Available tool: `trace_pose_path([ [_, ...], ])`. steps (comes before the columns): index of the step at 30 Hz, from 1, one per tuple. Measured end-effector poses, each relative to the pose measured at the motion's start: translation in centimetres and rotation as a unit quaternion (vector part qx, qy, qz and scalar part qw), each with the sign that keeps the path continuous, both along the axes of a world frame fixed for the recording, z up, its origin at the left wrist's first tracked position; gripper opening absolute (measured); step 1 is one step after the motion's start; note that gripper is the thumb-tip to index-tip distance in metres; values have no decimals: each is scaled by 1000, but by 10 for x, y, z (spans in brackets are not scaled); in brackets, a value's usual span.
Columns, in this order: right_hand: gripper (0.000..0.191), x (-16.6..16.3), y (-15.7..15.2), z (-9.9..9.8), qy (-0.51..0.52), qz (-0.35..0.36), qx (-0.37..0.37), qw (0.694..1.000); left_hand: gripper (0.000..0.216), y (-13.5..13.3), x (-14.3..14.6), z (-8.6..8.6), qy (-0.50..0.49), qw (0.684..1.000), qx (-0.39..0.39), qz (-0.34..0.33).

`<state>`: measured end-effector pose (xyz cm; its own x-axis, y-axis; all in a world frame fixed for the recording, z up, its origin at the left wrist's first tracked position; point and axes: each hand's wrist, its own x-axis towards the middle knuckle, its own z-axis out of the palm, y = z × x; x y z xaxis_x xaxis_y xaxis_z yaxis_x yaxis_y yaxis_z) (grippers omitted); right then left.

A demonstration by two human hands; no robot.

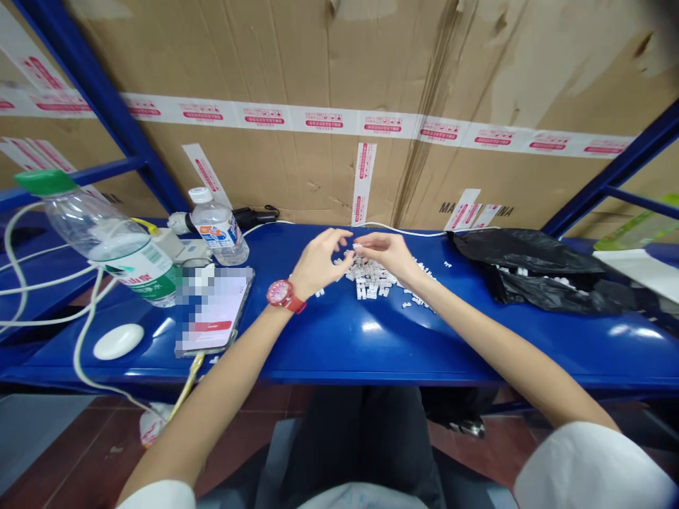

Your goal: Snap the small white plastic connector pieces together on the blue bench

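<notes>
A heap of small white plastic parts (pixel 371 279) lies on the blue shelf (pixel 344 339) in front of me. My left hand (pixel 318 261), with a red watch on its wrist, hovers at the heap's left edge, fingers curled in a pinch. My right hand (pixel 387 254) sits over the heap's top, fingertips pinched on a tiny white part (pixel 356 247). The two hands' fingertips nearly meet above the heap. What the left fingers hold, if anything, is too small to make out.
A phone (pixel 215 311) on a cable lies to the left, with a white oval puck (pixel 118 341), two water bottles (pixel 114 244) (pixel 217 226) and white cables. A black plastic bag (pixel 535 272) holding more white parts lies at the right. Cardboard walls the back.
</notes>
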<state>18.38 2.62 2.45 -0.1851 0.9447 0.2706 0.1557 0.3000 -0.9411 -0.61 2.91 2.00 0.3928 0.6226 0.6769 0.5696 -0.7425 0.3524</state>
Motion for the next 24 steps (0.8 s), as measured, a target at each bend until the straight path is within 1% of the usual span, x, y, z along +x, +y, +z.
trace_pose_path([
  [2, 34, 14, -16, 4, 47, 2, -40, 998, 24, -9, 15, -5, 2, 999, 37, -31],
  [5, 33, 26, -35, 5, 56, 5, -65, 996, 12, -19, 28, -11, 29, 994, 89, -54],
  [8, 32, 32, -47, 0, 77, -10, -84, 993, 12, -25, 32, -14, 43, 989, 123, -70],
  [11, 31, 34, -54, -7, 101, -27, -103, 989, 14, -28, 36, -15, 55, 986, 138, -78],
  [13, 33, 37, -57, -8, 101, -38, -104, 989, 16, -28, 39, -16, 73, 984, 140, -77],
  [16, 36, 50, -59, -6, 83, -95, -60, 990, 17, -27, 36, -16, 80, 985, 139, -66],
  [18, 36, 70, -60, -4, 36, -142, -24, 989, 16, -22, 30, -15, 57, 988, 136, -51],
  [19, 35, 83, -60, -4, -4, -158, -10, 987, 14, -20, 27, -15, 45, 989, 132, -41],
  [21, 31, 109, -63, -7, -121, -166, 15, 978, 11, -13, 21, -16, 38, 992, 120, -14],
  [22, 28, 120, -64, -9, -193, -165, 31, 967, 12, -11, 19, -17, 48, 993, 110, 6],
  [24, 25, 134, -67, -14, -322, -160, 70, 930, 14, -6, 17, -18, 82, 992, 84, 52],
])
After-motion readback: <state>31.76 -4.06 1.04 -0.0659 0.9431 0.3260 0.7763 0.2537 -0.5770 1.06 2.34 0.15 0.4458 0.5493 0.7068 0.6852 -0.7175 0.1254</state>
